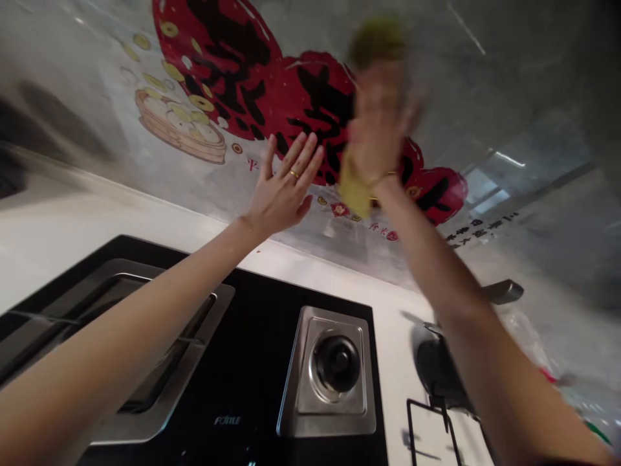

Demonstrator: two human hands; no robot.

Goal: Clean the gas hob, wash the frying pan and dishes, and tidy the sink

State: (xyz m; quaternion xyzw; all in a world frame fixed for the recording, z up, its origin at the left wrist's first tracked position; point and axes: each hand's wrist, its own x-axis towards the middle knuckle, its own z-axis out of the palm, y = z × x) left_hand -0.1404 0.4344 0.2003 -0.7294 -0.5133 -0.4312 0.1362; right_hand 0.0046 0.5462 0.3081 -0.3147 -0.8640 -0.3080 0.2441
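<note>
My left hand lies against the glossy grey wall panel, its fingers stretched out and a ring on one of them. Under its fingertips is the lower edge of a red wall sticker with black characters. Higher and to the right, my right hand is blurred by motion. It presses a yellow cloth to the wall over the sticker. The cloth shows beyond the fingertips and beside the wrist; the palm hides the rest.
Below the arms is a black gas cooktop with a round burner. A white counter runs along the wall. Partly behind my right arm are a black pan and a black wire rack.
</note>
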